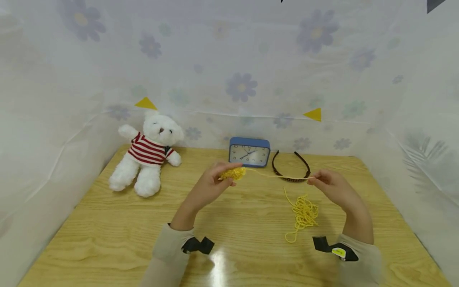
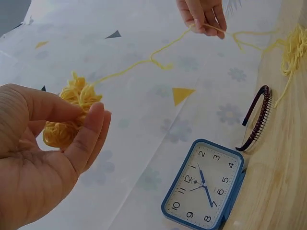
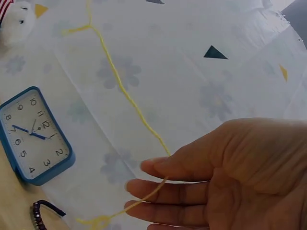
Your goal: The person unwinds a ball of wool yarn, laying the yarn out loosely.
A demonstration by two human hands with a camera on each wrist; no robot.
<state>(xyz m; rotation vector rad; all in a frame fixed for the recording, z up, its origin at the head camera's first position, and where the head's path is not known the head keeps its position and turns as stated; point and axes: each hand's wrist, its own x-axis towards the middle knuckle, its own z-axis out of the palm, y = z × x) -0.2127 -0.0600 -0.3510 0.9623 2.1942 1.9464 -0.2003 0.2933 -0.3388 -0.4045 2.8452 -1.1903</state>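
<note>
**Yellow strand (image 3: 118, 80) strung sideways between left hand (image 1: 208, 185) and right hand (image 1: 333, 189)**

Viewed from my remote station, the strand's long axis runs roughly parallel to the far edge of the wood-grained tabletop (image 1: 118, 239), above its surface; I judge this line decisive for the coming move. The hands are well apart: the left thumb and fingers pinch a yarn bundle (image 1: 233, 173), while the right thumb and fingertips lightly pinch the strand. Contents follow by size. At the tabletop's far left corner is a white plush bear (image 1: 148, 155), fluffy, in a red-and-white striped knit top. Near the middle of the far edge stands a blue-framed rectangular clock (image 1: 249, 152) with a pale face. Just right of it lies a dark, curved headband (image 2: 262, 114) with a beaded-looking band. A loose heap (image 1: 305, 213) of tangled yellow yarn rests right of the tabletop's centre, closer to the near edge than the headband; I see the right hand as nearer to it. Smallest is the bundle, compact, looped and soft-looking, at the strand's left end; a short spur branches from the otherwise thin strand.
</note>
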